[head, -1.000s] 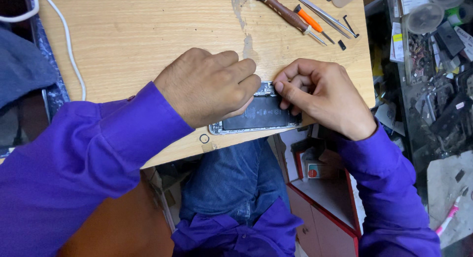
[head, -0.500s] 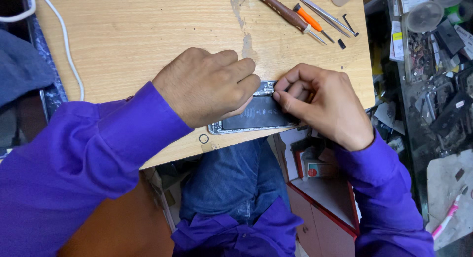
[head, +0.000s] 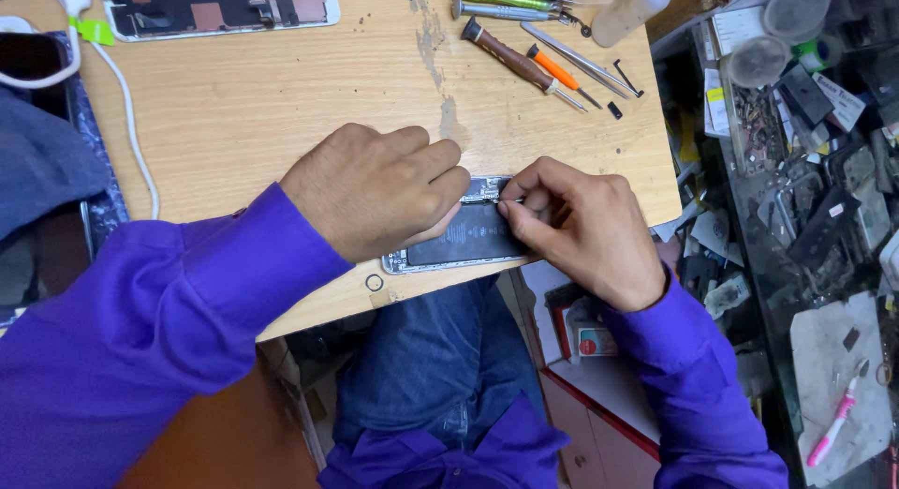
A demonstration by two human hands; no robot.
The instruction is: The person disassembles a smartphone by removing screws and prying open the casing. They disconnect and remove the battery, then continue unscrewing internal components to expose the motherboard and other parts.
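Head view: the right hand (head: 590,229) is seen with thumb and forefinger pinched narrowly at the top edge of an opened dark smartphone body with a black battery (head: 464,238); whether a small part or tool is gripped between the fingertips cannot be told, as the spot is too small. The left hand (head: 375,189) is laid curled over the phone's left half, pressing it down, so that much of the device is hidden beneath it. The phone lies flat near the front edge of the pale wooden bench (head: 281,105), over the person's lap.

Just in front of the phone, a small dark ring (head: 374,282) rests on the bench. Further back, a brown-handled screwdriver (head: 510,60), an orange-handled screwdriver (head: 554,69) and steel tweezers (head: 571,58) are laid well apart from the hands, and a detached white-framed phone screen (head: 220,7) lies at the far edge beside a white cable (head: 126,124).

A slip is judged possible: with the phone so close to the bench edge, a sideways pull by the pinching fingers could push it off toward the lap. Tiny loose parts could also be lost, since the bench edge is near and cluttered shelves lie beside it.
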